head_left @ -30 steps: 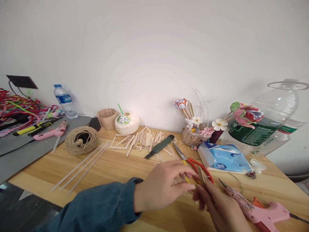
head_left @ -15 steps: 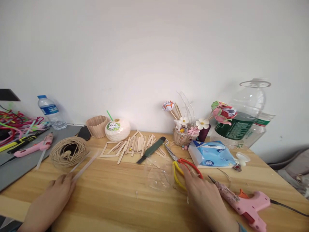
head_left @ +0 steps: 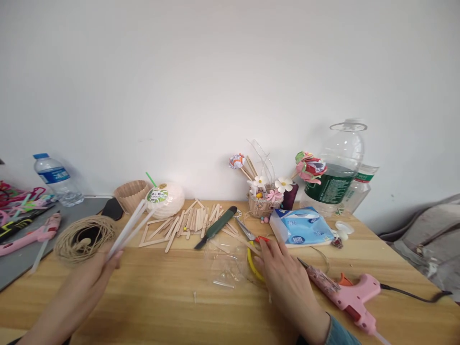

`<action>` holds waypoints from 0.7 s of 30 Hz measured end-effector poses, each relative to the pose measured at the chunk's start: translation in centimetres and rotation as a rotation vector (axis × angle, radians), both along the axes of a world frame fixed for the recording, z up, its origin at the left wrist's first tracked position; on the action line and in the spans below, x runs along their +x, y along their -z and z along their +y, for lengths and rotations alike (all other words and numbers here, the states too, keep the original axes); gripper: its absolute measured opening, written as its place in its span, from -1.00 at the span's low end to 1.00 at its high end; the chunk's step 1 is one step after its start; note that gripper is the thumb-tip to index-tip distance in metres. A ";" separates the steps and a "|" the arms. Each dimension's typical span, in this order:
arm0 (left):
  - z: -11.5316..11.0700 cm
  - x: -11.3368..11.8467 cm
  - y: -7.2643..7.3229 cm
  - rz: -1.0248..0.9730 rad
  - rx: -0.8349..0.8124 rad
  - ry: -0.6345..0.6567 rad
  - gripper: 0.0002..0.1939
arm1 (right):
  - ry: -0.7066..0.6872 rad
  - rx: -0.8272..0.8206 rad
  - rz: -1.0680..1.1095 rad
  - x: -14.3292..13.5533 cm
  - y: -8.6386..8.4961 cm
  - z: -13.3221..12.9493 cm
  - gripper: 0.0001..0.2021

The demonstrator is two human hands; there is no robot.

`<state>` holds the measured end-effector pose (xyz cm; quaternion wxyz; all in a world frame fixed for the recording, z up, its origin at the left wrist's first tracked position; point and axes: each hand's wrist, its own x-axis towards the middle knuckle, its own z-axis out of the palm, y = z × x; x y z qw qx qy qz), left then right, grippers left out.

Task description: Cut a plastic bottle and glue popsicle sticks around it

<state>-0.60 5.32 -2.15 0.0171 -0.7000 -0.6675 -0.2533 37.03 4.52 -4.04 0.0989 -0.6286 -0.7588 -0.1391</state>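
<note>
My left hand (head_left: 93, 270) is closed around long translucent white glue sticks (head_left: 129, 227), raised off the table and pointing up to the right. Beside it on the left lies a coil of twine (head_left: 66, 244). My right hand (head_left: 285, 270) is over the scissors (head_left: 250, 258), its fingers curled on the red and yellow handles and hiding much of them. The metal blades point up and left on the wood. Just right of that hand lies a pink glue gun (head_left: 359, 290). A crumpled clear plastic wrapper (head_left: 224, 270) is between my hands.
Wooden craft sticks (head_left: 194, 220) and a green cutter (head_left: 219, 225) lie behind the wrapper. Farther back stand a white coconut (head_left: 168, 201), a flower basket (head_left: 260, 206) and a large bottle (head_left: 330, 182). A tissue pack (head_left: 302, 227) lies right of centre. Another pink glue gun (head_left: 30, 239) is far left.
My left hand has lifted the glue sticks off the table. My right hand has moved further over the scissors' handles. The view has shifted, so things sit further left.
</note>
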 end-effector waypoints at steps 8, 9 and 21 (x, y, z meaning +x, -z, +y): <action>2.0 13.5 -3.3 0.341 0.135 0.799 -0.67 | -0.348 -0.225 1.249 -1.1 -3.2 -0.4 -0.45; 2.2 14.8 -3.3 0.383 0.138 0.809 -0.67 | -0.342 -0.242 1.409 -1.1 -3.6 -0.3 -0.48; 6.8 18.1 -3.8 0.096 0.016 0.829 -0.69 | -0.159 0.431 1.043 1.0 -11.2 -1.8 -0.77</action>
